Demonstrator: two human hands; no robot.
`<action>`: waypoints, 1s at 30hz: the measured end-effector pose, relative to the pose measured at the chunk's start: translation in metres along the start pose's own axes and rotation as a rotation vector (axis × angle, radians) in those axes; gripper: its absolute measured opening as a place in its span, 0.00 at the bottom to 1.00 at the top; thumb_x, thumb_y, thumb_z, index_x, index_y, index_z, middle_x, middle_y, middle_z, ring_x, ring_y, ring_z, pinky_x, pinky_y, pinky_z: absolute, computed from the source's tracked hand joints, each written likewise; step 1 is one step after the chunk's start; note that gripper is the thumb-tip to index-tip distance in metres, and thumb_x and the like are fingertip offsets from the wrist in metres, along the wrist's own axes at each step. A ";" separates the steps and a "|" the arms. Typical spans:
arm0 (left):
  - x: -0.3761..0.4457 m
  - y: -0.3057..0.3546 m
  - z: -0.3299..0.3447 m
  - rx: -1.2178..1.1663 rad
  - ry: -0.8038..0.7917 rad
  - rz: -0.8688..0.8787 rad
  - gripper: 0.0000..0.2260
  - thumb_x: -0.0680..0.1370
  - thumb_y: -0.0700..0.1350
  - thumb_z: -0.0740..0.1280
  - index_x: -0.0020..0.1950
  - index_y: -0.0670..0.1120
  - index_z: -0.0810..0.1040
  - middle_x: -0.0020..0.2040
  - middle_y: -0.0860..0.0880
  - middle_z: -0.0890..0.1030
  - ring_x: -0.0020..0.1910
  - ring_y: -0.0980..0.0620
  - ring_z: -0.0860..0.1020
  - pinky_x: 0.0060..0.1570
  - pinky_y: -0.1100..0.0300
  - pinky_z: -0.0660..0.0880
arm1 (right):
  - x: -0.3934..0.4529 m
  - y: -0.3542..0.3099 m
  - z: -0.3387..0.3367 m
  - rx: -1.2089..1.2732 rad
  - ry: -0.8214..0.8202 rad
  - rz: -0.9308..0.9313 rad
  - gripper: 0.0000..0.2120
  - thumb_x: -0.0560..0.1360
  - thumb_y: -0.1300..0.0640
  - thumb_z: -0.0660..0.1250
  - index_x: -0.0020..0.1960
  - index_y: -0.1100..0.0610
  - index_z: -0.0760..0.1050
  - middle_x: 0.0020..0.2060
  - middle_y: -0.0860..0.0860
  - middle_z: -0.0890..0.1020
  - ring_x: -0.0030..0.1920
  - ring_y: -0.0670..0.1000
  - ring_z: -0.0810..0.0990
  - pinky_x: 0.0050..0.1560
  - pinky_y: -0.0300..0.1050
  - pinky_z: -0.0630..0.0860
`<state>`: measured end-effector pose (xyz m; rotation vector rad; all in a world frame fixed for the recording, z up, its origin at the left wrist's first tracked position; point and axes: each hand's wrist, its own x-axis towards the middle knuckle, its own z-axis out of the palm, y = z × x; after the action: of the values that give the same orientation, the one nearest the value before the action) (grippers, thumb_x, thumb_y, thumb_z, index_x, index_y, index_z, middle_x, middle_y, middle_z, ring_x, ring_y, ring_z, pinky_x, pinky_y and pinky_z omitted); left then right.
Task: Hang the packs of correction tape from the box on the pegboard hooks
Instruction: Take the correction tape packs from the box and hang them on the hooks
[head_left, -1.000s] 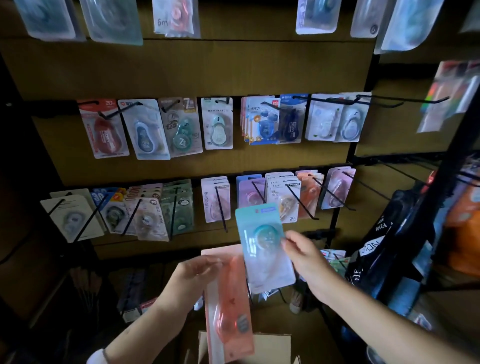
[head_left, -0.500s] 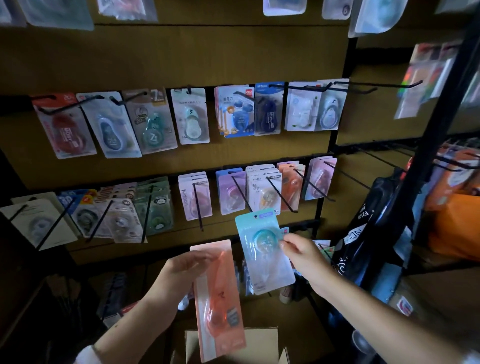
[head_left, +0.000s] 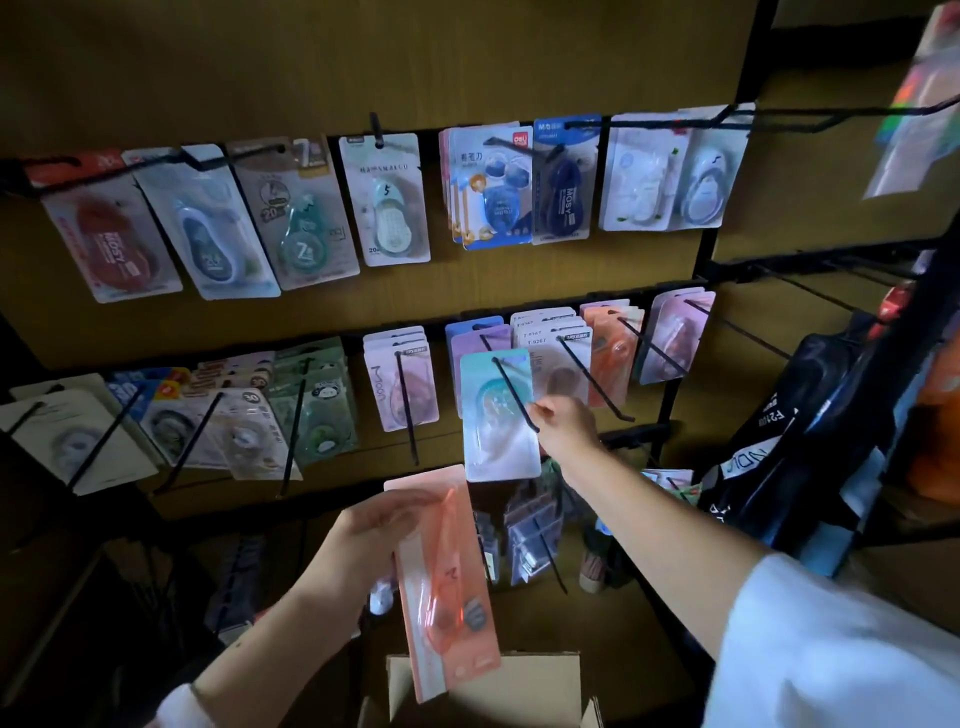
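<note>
My right hand (head_left: 563, 423) pinches the right edge of a blue-teal pack of correction tape (head_left: 498, 415). The pack hangs threaded on a black hook (head_left: 514, 395) in the lower row of the pegboard (head_left: 363, 62), in front of purple packs. My left hand (head_left: 374, 540) grips an orange pack of correction tape (head_left: 441, 582) by its left edge, held upright above the open cardboard box (head_left: 530, 680) at the bottom of the view.
Two rows of hooks carry many packs of correction tape. Several long bare hooks (head_left: 810, 293) stick out at the right. A dark bag (head_left: 800, 441) hangs at the right. Small goods hang below the lower row (head_left: 535, 535).
My right hand lifted the blue-teal pack up and forward onto the lower-row hook. The left hand stayed low with the orange pack. The view moved closer to the board.
</note>
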<state>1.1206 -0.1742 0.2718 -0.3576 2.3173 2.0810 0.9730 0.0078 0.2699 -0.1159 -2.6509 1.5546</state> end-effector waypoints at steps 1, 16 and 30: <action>0.003 0.001 -0.002 -0.009 0.007 -0.006 0.15 0.79 0.35 0.58 0.46 0.45 0.84 0.49 0.39 0.82 0.47 0.41 0.81 0.44 0.48 0.78 | 0.009 -0.005 0.004 -0.028 0.011 0.007 0.17 0.78 0.57 0.60 0.31 0.59 0.70 0.30 0.55 0.72 0.40 0.54 0.73 0.40 0.43 0.66; 0.011 0.009 -0.017 -0.103 -0.045 0.019 0.19 0.79 0.34 0.56 0.43 0.48 0.84 0.50 0.45 0.83 0.49 0.45 0.80 0.49 0.47 0.77 | 0.000 0.000 0.005 0.116 -0.181 0.157 0.04 0.78 0.61 0.60 0.48 0.59 0.74 0.43 0.58 0.80 0.39 0.53 0.77 0.38 0.39 0.74; -0.033 0.000 -0.023 -0.401 0.147 -0.033 0.10 0.78 0.35 0.60 0.45 0.46 0.79 0.42 0.45 0.80 0.39 0.49 0.79 0.33 0.60 0.77 | -0.119 -0.003 -0.028 -0.189 -0.931 -0.164 0.08 0.79 0.61 0.60 0.55 0.58 0.76 0.49 0.49 0.81 0.49 0.46 0.79 0.51 0.36 0.75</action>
<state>1.1559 -0.1914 0.2800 -0.5645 1.9262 2.5773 1.0936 0.0185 0.2837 1.0310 -3.3118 1.5352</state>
